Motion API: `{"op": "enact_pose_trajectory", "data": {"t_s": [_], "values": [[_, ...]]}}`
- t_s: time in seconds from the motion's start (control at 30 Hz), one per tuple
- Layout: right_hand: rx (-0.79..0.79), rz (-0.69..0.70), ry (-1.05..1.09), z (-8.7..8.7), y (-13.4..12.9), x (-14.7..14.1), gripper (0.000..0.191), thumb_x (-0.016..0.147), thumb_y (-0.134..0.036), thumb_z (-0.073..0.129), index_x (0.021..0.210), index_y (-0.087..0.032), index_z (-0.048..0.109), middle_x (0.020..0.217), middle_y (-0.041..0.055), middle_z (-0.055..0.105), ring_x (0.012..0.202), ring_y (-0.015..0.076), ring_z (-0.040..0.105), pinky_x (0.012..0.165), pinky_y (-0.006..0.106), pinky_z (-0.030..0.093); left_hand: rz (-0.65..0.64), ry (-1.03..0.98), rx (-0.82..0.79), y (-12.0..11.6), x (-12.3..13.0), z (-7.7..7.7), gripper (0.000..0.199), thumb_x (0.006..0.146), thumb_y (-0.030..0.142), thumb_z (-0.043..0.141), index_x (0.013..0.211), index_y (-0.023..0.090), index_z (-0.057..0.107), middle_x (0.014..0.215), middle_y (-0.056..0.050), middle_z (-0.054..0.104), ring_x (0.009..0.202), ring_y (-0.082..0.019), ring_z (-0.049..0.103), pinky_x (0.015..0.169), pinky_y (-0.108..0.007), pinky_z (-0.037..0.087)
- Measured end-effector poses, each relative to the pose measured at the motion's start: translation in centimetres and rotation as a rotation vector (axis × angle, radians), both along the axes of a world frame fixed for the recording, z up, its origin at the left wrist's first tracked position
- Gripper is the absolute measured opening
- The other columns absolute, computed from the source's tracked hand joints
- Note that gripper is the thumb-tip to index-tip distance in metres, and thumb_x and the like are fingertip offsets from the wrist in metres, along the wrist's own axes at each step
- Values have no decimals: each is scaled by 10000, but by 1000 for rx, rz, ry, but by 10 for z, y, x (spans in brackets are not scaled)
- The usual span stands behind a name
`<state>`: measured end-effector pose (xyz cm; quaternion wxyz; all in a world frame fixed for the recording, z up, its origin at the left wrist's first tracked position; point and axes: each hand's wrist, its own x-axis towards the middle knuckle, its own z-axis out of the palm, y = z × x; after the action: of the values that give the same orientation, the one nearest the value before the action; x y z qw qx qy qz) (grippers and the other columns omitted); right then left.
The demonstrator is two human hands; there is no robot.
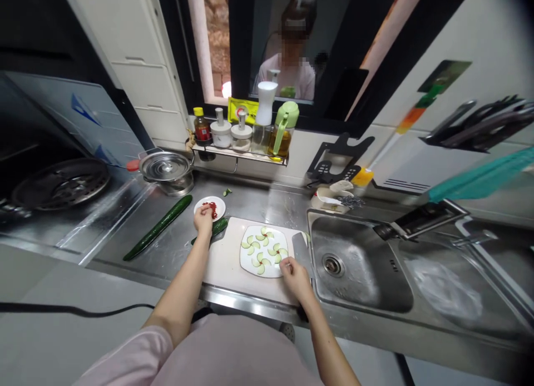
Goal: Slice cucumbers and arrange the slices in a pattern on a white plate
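Looks like gathering red bits (214, 209) from small white plate (222, 207) w/ L hand (203, 218). To do it well: pinch just a few at a time, lift straight up, then go level over the cutting board (225, 263) so as not to drop any en route. Best to hold wrist high, clear of the cut cuke (219, 226) partly hidden beneath. Near the square white plate (246, 262), go light w/ R fingers so as not to nudge the cuke slices (261, 270), laid in 4 pinwheels, some w/ red at ctr. Mind the knife (301, 250) too, lying along the board's R side, v. near R wrist.

Pose: L arm reaching fwd, nearly straight, wrist bent down, fingertips bunched at the red bits; can't tell if gripping any yet. R hand (294, 275) at R edge of square plate, fingers curled in, thumb close to index, forearm slanting in from lower R; can't tell if holding anything or just touching the rim. Square plate on board, approx. centered; small plate on counter (250, 199), beyond board's far L corner.
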<state>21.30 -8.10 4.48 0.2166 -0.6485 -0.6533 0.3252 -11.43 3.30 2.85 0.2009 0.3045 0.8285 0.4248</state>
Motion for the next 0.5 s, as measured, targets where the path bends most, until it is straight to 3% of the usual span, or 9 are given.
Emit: {"op": "enact_pose_trajectory", "data": {"t_s": [0.1, 0.2, 0.37, 0.5], "values": [[5, 5, 17, -2, 3, -1, 257, 803, -411, 459, 756, -206, 606, 506, -34, 476, 526, 153, 479, 524, 229, 307, 82, -22, -21, 18, -21, -1, 402, 873, 238, 380, 1229, 148, 546, 1043, -97, 681, 837, -152, 665, 695, -242, 494], [0, 7, 27, -5, 6, 0, 271, 800, -426, 451, 763, -206, 604, 497, -41, 451, 513, 152, 468, 525, 233, 309, 82, 6, -85, 30, -38, 0, 357, 850, 260, 443, 1163, 178, 594, 1017, -98, 693, 822, -188, 664, 719, -298, 492], [6, -12, 39, -7, 11, 3, 289, 802, -444, 447, 764, -207, 607, 506, -38, 448, 512, 153, 463, 526, 237, 313, 1, 85, -221, 47, -53, -1, 205, 764, 280, 568, 928, 222, 676, 947, -102, 718, 931, -291, 643, 846, -429, 419], [4, -32, 45, -8, 14, 7, 296, 799, -455, 453, 761, -208, 612, 489, -40, 431, 499, 155, 451, 512, 241, 308, -77, 158, -304, 58, -50, -2, 139, 731, 289, 590, 807, 225, 687, 974, -126, 713, 1026, -337, 610, 881, -458, 363]]}}
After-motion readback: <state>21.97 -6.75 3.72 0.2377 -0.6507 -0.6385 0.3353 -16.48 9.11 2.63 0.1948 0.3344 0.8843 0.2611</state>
